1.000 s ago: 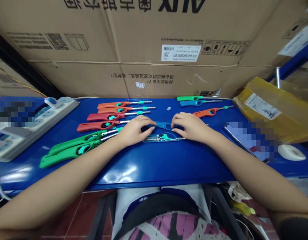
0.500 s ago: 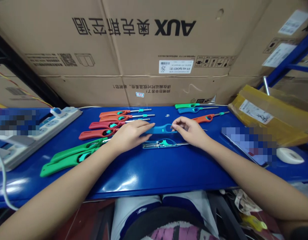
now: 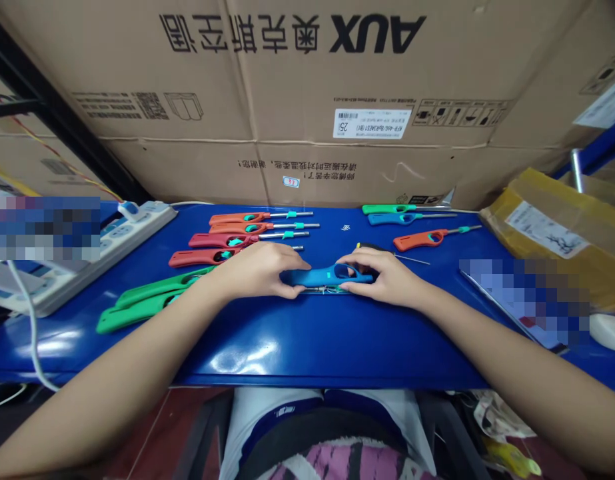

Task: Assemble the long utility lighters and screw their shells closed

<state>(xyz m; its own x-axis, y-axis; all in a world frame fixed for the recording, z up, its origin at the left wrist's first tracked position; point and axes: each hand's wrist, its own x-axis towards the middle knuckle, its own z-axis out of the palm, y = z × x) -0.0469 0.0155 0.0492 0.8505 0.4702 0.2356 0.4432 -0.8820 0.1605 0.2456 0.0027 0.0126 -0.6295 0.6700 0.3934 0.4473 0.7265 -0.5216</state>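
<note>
A blue handle half of a gas lighter [image 3: 313,277] lies level between my hands. My left hand [image 3: 260,270] pinches its left end between thumb and fingers. At the trigger-loop end, my right hand [image 3: 390,279] grips it with thumb below and fingers above. Directly under this half is the opened lighter half [image 3: 324,290] with its inner parts, mostly covered; a strip of metal and wire shows along the near edge. Whether the two halves touch all along, I cannot tell. Behind my right hand lies a screwdriver [image 3: 372,247] with a black and yellow handle, partly hidden.
Red and orange lighters [image 3: 207,240] and green ones [image 3: 142,310] lie at left. A green lighter [image 3: 382,209], a blue one [image 3: 387,219] and an orange one [image 3: 417,240] lie back right. Around them are a power strip [image 3: 107,250], phone [image 3: 517,307] and yellow-taped package [image 3: 547,227]. Cardboard [image 3: 287,87] stands behind.
The blue handle half has come nearer and down over the opened half, which was in plain sight before. My right fingers have spread to grip its end, and the screwdriver handle now shows.
</note>
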